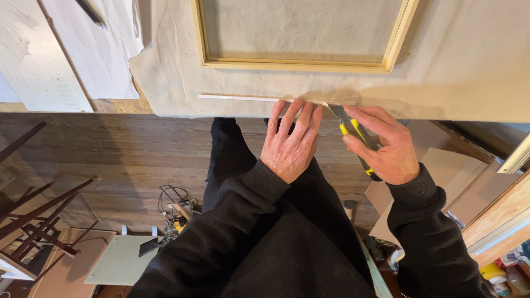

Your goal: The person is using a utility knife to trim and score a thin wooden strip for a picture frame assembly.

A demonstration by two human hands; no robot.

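Left hand [291, 144] spread flat, fingers pressing thin wooden strip [259, 99] onto canvas-covered desk [458, 66]; right hand [385, 144] clamped on yellow-black utility knife [356, 135], blade at strip's end, below wooden frame [298, 65].

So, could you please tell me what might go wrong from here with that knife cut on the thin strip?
1. The left hand presses the thin wooden strip with fingertips close to the blade of the utility knife; a slip could cut them.
2. The strip lies near the edge of the cloth-covered table, so it might shift or slide off.
3. The blade may slice the cloth.
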